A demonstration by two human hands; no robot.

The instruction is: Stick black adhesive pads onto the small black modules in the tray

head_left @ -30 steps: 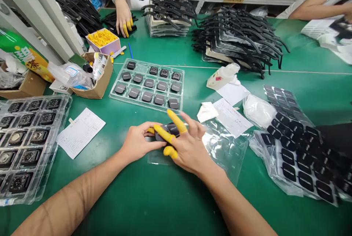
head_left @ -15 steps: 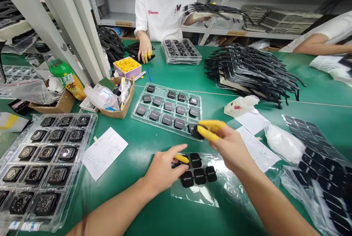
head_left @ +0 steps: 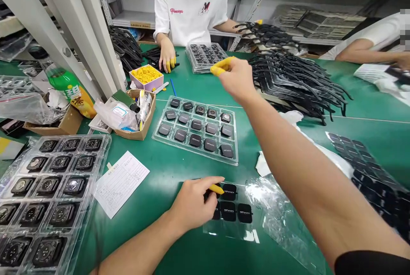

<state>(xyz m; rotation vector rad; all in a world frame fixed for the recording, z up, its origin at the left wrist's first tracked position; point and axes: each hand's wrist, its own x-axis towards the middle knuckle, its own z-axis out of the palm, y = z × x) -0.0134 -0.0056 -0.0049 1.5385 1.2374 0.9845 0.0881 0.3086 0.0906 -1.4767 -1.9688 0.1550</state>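
Note:
My left hand (head_left: 194,204) rests at the left side of a clear sheet of black square stickers (head_left: 228,212). Its forefinger points out, while a yellow-covered finger and the thumb curl round something dark, mostly hidden. My right hand (head_left: 235,78) reaches out past the clear plastic tray (head_left: 192,149), in the air. Its yellow-covered fingertips are pinched together; whether anything thin is between them, I cannot make out. In the tray lie several square watch bodies (head_left: 196,124); most have a black lettered face, and a few show their sensor backs.
Left stands a larger tray of watches (head_left: 60,187) beside a written sheet (head_left: 121,183). Behind are a parts box (head_left: 134,125), a box of yellow finger cots (head_left: 146,76) and a green bottle (head_left: 65,83). Right lies a pile of black straps (head_left: 297,83). Someone in white sits opposite.
My right hand has moved from the tray's near right corner, where it held a dark watch body, far forward. A tray slot in the back row, bare before, now holds one. My left hand stays nearly still.

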